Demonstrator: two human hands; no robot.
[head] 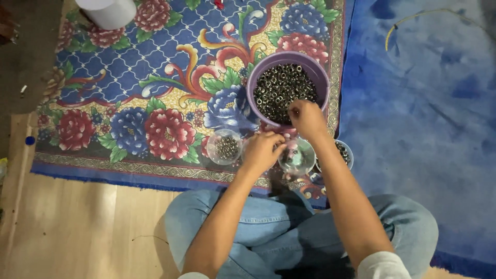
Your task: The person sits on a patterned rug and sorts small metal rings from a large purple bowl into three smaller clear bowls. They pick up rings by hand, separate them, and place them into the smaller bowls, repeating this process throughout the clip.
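We look down at a purple bucket [287, 82] filled with small dark metal rings [281, 90], standing on a floral rug [155, 77] just ahead of our crossed legs in blue jeans [268, 227]. Our right hand [307, 119] rests over the near rim of the bucket with its fingertips curled into the rings; it seems to pinch one or a few, but the fingers hide what they hold, so we cannot tell for sure. Our left hand [262, 150] is just nearer to us than the bucket, its fingers closed loosely around something small that we cannot make out. Near the bucket's front edge sit three small clear cups: one to the left holding a few rings [224, 146], one directly below the bucket that looks almost empty [297, 157], and one to the lower right, partly hidden behind our right forearm [345, 151]. Far up-left of the bucket stands a white cylinder [109, 11]; to its right lies a blue mat [418, 103]. We judge that the rings could slip from the pinch and scatter into the busy rug pattern, and that the right forearm, so close to the hidden cup, could tip it.
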